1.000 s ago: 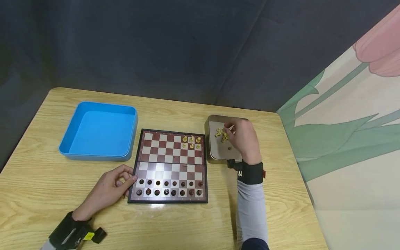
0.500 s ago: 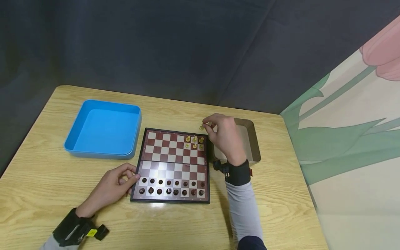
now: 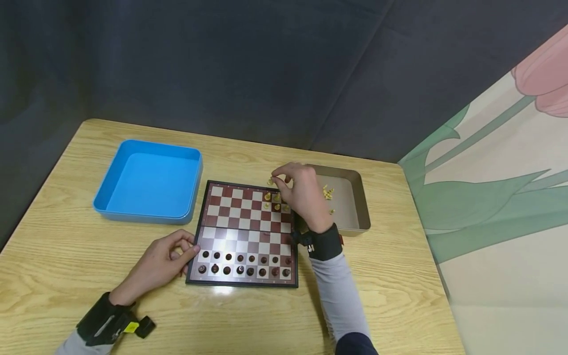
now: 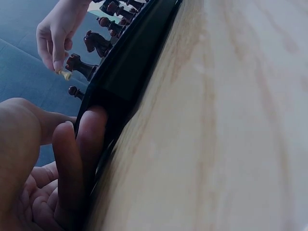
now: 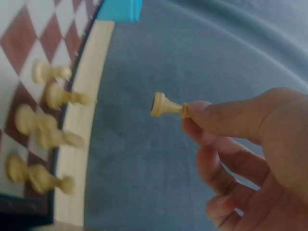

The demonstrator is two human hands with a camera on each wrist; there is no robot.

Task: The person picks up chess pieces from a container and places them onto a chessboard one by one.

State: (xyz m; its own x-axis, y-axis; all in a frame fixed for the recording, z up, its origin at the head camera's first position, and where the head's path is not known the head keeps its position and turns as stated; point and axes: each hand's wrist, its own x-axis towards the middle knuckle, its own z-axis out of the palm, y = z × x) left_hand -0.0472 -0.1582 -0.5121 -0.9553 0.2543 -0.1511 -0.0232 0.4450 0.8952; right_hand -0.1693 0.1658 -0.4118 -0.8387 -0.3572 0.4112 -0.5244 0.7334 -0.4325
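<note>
The table's (image 3: 395,261) tin (image 3: 346,202) of chess pieces (image 3: 328,194) shows only in head view.

A cream chess piece (image 5: 166,105) hangs here, pinched at its head, base down, near the far edge of a black-rimmed, red-brown-and-white board (image 3: 235,213) — dark chessmen (image 3: 240,269) standing two rows deep along its near side, pale chessmen (image 3: 277,207) clustered at the far right corner, others in a tan box (image 3: 364,207) alongside
</note>
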